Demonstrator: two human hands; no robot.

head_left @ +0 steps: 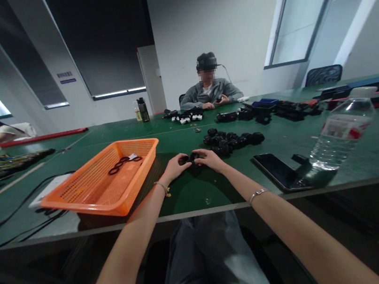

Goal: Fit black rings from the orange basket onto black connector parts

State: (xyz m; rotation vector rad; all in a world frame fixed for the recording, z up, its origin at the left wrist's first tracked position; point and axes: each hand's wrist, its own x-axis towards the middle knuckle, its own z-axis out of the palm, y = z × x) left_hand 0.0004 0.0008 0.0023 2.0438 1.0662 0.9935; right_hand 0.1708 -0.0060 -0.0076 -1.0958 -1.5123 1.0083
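Note:
Over the green table (184,202), both hands meet in front of me. My left hand (174,167) is closed on a small black round part (184,160). Fingers of my right hand (209,159) pinch another small black piece (195,156) right beside it; whether the two are joined I cannot tell. Just behind my right hand lies a pile of black round parts (234,141). To the left of my left hand stands an orange basket (127,203) with several black rings (113,170) in it.
A clear water bottle (337,131) and a dark phone (279,171) lie to the right. A white box (49,191) with black cords sits behind the basket. Across the table a person (210,89) handles a small item near white and black parts (189,116).

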